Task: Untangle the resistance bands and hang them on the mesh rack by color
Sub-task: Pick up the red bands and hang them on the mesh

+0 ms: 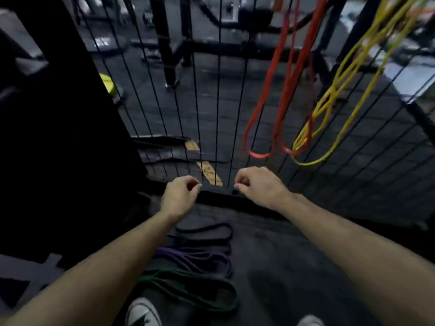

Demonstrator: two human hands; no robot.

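Observation:
The black wire mesh rack [219, 90] stands in front of me. Red bands [283, 90] hang on it right of centre, and yellow bands [339, 90] hang further right. On the dark floor below my arms lie a black band [207, 228], a purple band [195, 255] and a green band [188, 278], one behind the other. My left hand [181, 196] and my right hand [259, 187] are held out side by side near the rack's foot. Their fingers are loosely curled, and I see nothing in either hand.
My white-toed shoes [142, 311] stand at the bottom edge, next to the green band. A tall dark panel [58, 137] fills the left side. Gym equipment [169, 43] and yellow floor tape [209, 172] show behind the mesh.

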